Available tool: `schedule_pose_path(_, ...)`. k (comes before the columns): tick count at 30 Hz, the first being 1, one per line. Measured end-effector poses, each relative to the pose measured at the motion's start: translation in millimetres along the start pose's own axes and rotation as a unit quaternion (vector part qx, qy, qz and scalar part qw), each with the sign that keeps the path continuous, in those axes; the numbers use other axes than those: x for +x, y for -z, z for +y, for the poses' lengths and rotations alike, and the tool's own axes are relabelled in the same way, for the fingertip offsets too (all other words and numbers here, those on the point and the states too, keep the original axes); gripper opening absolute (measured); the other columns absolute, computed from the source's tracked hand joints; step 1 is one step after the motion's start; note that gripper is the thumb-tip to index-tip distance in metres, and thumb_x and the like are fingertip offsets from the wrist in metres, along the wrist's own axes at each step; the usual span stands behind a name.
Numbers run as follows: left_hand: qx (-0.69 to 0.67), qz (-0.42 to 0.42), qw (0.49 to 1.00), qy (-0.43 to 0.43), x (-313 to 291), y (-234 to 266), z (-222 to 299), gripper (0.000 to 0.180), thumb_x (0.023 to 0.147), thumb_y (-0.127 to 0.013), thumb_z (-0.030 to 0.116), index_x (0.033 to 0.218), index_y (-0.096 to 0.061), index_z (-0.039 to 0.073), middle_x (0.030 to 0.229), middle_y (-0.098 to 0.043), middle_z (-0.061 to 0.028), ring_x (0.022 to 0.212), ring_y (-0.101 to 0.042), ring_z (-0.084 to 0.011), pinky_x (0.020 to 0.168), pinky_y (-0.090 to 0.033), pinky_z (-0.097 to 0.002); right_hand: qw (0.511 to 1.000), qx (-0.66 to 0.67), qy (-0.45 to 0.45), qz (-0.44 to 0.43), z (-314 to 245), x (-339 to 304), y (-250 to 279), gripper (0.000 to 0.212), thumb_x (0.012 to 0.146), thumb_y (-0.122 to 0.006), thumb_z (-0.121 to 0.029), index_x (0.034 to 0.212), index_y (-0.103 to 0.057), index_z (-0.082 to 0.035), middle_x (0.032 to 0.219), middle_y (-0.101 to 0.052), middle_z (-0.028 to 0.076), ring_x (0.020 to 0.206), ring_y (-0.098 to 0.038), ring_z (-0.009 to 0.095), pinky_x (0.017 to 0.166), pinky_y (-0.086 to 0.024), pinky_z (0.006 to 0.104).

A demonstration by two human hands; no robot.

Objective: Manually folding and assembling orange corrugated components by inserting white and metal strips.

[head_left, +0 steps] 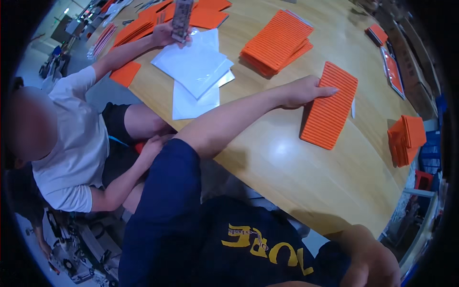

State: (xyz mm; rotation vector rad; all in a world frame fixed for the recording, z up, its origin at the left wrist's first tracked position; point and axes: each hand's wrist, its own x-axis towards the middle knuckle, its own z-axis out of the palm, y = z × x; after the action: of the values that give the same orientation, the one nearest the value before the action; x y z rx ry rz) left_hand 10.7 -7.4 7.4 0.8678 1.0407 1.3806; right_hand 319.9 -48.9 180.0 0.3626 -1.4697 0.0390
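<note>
My left hand [306,92] reaches out over the table and grips an orange ribbed rectangular pad [331,112] by its left edge. The thumb lies on top of the ribs; the other fingers are mostly hidden beneath. A thin white strip [353,108] shows right beside the pad. Beyond my hand is a stack of similar orange ribbed pads [279,40], loosely piled. My right hand [375,268] is low at the right, close to my body and off the table. It is blurred and cut by the picture's rim, so its fingers cannot be made out.
A co-worker sits at my left, one hand holding a dark rectangular device [182,20] above white plastic sheets [191,67]. Flat orange pieces [138,28] lie behind. At the table's right edge are smaller orange pieces [406,138] and a red-edged packet [392,71].
</note>
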Motion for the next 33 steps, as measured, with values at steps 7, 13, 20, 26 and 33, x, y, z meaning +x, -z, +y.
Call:
schedule_pose_path(7, 0.035, 0.023, 0.995, -0.085, -1, -2, -12, 0.031, 0.101, -0.060, 0.022, 0.118, -0.066, -0.003, 0.106, -0.071, -0.0111, 0.090, -0.067, -0.0146, 0.082, -0.055, -0.0270, 0.916, 0.178, -0.273, -0.233, -28, -17, -22, 0.039, 0.096, -0.064, -0.027, 0.133, -0.053, -0.018, 0.125, -0.056, 0.010, 0.115, -0.056, 0.024, 0.096, -0.049, 0.0390)
schedule_pose_path(13, 0.095, 0.029, 0.989, -0.107, -7, -3, -12, 0.029, 0.098, -0.061, 0.023, 0.108, -0.067, -0.004, 0.094, -0.070, -0.0080, 0.079, -0.064, -0.0153, 0.075, -0.053, -0.0303, 0.801, 0.411, -0.290, -0.324, -36, -116, -120, 0.039, 0.089, -0.069, -0.012, 0.126, -0.057, -0.018, 0.122, -0.062, 0.015, 0.112, -0.061, 0.031, 0.092, -0.053, 0.0436)
schedule_pose_path(20, 0.131, 0.054, 0.988, -0.056, -26, 2, 4, 0.029, 0.097, -0.061, 0.026, 0.088, -0.064, -0.001, 0.078, -0.066, -0.0075, 0.063, -0.058, -0.0191, 0.062, -0.051, -0.0339, 0.664, 0.383, -0.365, -0.528, -55, -158, -156, 0.038, 0.085, -0.068, -0.001, 0.122, -0.063, -0.003, 0.119, -0.060, 0.014, 0.101, -0.061, 0.031, 0.087, -0.052, 0.0362)
schedule_pose_path(26, 0.105, 0.072, 0.978, -0.165, -13, 2, -12, 0.029, 0.095, -0.060, 0.022, 0.079, -0.061, -0.003, 0.070, -0.064, -0.0091, 0.058, -0.056, -0.0218, 0.060, -0.049, -0.0364, 0.667, 0.383, -0.372, -0.519, -59, -165, -169, 0.032, 0.085, -0.069, -0.001, 0.117, -0.066, -0.003, 0.115, -0.060, 0.013, 0.100, -0.060, 0.029, 0.085, -0.051, 0.0348)
schedule_pose_path(33, 0.105, 0.042, 0.983, -0.145, -13, 9, -5, 0.028, 0.094, -0.060, 0.018, 0.077, -0.060, -0.003, 0.068, -0.064, -0.0104, 0.057, -0.055, -0.0233, 0.060, -0.049, -0.0375, 0.674, 0.374, -0.390, -0.503, -65, -169, -182, 0.027, 0.085, -0.071, -0.001, 0.111, -0.070, -0.004, 0.111, -0.061, 0.011, 0.099, -0.060, 0.026, 0.083, -0.050, 0.0335)
